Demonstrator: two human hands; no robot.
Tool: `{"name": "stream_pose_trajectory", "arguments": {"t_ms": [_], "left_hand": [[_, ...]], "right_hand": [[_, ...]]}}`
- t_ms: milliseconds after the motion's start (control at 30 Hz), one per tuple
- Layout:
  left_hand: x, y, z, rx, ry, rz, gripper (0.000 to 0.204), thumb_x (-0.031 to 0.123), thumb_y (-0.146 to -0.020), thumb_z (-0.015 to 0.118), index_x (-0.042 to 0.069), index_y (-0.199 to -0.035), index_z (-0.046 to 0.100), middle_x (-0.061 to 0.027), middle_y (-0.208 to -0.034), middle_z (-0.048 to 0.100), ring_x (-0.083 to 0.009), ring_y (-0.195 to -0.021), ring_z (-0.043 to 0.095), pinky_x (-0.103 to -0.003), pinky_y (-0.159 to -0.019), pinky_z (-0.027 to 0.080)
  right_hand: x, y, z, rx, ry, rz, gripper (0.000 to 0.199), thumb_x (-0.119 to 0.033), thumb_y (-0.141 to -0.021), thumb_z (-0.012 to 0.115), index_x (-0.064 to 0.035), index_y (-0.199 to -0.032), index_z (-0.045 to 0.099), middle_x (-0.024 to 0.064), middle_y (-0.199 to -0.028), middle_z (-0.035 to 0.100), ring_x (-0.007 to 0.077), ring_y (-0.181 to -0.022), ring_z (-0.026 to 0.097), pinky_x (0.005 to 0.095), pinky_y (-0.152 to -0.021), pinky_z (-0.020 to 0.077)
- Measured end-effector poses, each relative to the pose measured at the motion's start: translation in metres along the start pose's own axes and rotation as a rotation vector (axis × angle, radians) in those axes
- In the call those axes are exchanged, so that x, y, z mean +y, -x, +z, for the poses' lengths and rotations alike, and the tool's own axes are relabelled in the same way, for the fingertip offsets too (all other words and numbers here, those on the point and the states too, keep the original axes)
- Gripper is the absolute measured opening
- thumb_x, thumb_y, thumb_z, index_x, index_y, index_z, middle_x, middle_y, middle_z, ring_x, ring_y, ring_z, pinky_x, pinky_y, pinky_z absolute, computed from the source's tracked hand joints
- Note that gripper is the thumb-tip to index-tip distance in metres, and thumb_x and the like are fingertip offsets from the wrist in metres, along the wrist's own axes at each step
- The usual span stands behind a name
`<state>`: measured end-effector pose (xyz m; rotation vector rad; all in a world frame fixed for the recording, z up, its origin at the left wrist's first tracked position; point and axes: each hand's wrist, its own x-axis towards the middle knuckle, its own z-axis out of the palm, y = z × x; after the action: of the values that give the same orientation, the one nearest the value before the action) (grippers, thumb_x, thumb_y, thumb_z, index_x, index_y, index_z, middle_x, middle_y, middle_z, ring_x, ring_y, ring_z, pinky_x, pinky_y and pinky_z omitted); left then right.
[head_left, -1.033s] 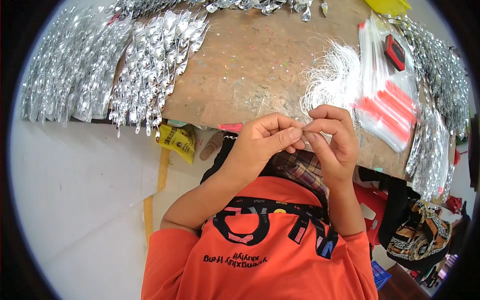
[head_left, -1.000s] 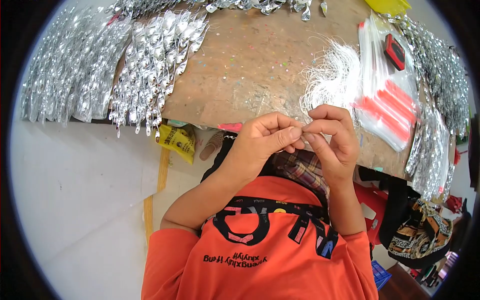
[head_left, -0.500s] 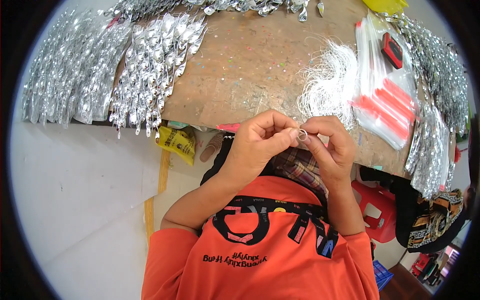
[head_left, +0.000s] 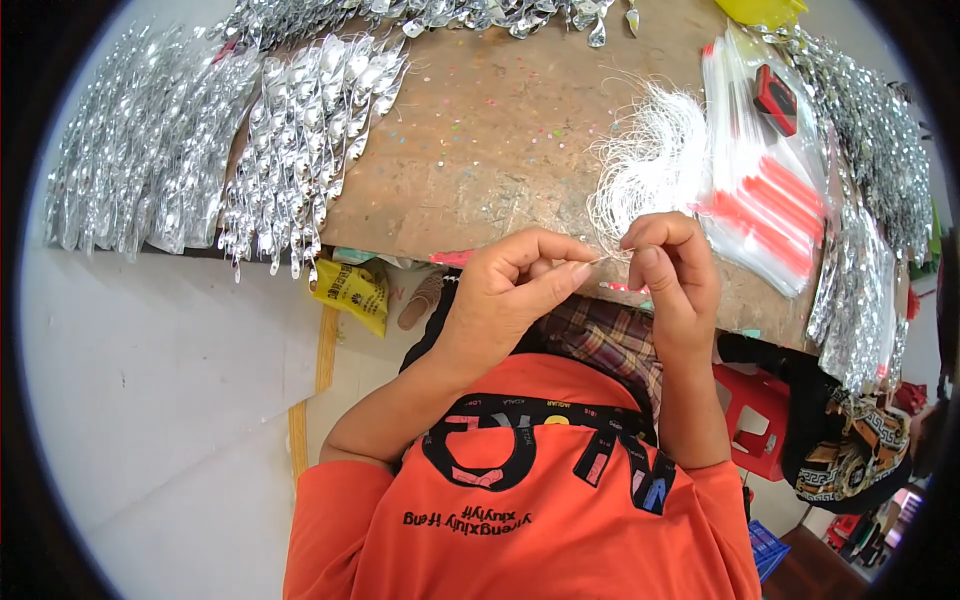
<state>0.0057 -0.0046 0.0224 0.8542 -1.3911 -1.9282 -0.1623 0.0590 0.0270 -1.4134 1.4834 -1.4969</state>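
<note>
Your left hand [head_left: 510, 290] and right hand [head_left: 672, 268] both pinch a thin white thread [head_left: 598, 259] at the near edge of the worn brown table [head_left: 480, 150] (glitter-speckled), just beside a white thread bundle [head_left: 650, 160], silver ornaments [head_left: 300, 140] spread left, pale floor [head_left: 150, 400] below.

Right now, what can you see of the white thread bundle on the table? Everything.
The white thread bundle is a loose, tangled heap of thin, pale strands, wiry or string-like by the look of it. It lies flat on the brown wooden table, near the front edge, its right side against the clear plastic bags with red strips. Stray loops fan out to the left. One strand runs down to the fingertips of the left hand and right hand, pinched between them.
</note>
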Motion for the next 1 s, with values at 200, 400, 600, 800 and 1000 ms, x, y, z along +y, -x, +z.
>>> {"name": "stream_pose_trajectory", "arguments": {"t_ms": [200,400,600,800,1000], "left_hand": [[0.004,0.000,0.000,-0.038,0.134,-0.052,0.011,0.009,-0.083,0.061,0.002,-0.092,0.061,0.0049,-0.068,0.053,-0.0018,-0.057,0.041,-0.017,-0.052,0.033],[0.006,0.000,-0.016,-0.164,0.631,-0.228,0.011,0.008,-0.082,0.059,0.001,-0.090,0.060,0.0005,-0.074,0.057,-0.0048,-0.054,0.041,-0.018,-0.053,0.035],[-0.013,0.001,-0.009,-0.245,0.242,-0.033,0.018,0.009,-0.083,0.059,0.001,-0.100,0.060,-0.0019,-0.083,0.061,-0.0088,-0.066,0.053,-0.022,-0.065,0.043],[-0.039,0.008,-0.009,-0.171,-0.532,0.235,0.019,0.011,-0.082,0.060,0.003,-0.099,0.063,-0.0052,-0.077,0.063,-0.0112,-0.069,0.057,-0.026,-0.064,0.045],[0.043,-0.009,-0.071,0.533,-0.866,0.482,0.020,0.018,-0.081,0.057,0.007,-0.096,0.063,-0.0113,-0.069,0.057,-0.0232,-0.058,0.053,-0.034,-0.054,0.041]], "right_hand": [[-0.009,-0.007,0.010,-0.121,-0.823,0.330,0.011,-0.016,-0.093,0.048,-0.0063,-0.092,0.043,0.0060,-0.072,0.051,0.0059,-0.046,0.037,0.0204,-0.051,0.0362],[0.025,0.013,0.020,-0.163,-0.276,0.089,0.005,-0.010,-0.094,0.041,-0.0048,-0.093,0.043,0.0065,-0.073,0.052,0.0079,-0.051,0.045,0.0196,-0.048,0.0377],[-0.008,0.006,0.007,0.051,-0.288,0.043,0.006,-0.011,-0.093,0.044,-0.0048,-0.091,0.044,0.0045,-0.070,0.048,0.0124,-0.056,0.047,0.0241,-0.053,0.0428],[-0.020,-0.024,-0.060,0.216,-0.459,-0.274,0.014,-0.014,-0.095,0.042,-0.0042,-0.102,0.049,0.0059,-0.085,0.053,0.0138,-0.066,0.051,0.0296,-0.075,0.0447],[0.020,-0.010,-0.050,0.316,-0.186,-0.046,0.017,-0.011,-0.094,0.042,-0.0028,-0.107,0.050,0.0137,-0.111,0.055,0.0138,-0.075,0.058,0.0300,-0.080,0.0441]]}}
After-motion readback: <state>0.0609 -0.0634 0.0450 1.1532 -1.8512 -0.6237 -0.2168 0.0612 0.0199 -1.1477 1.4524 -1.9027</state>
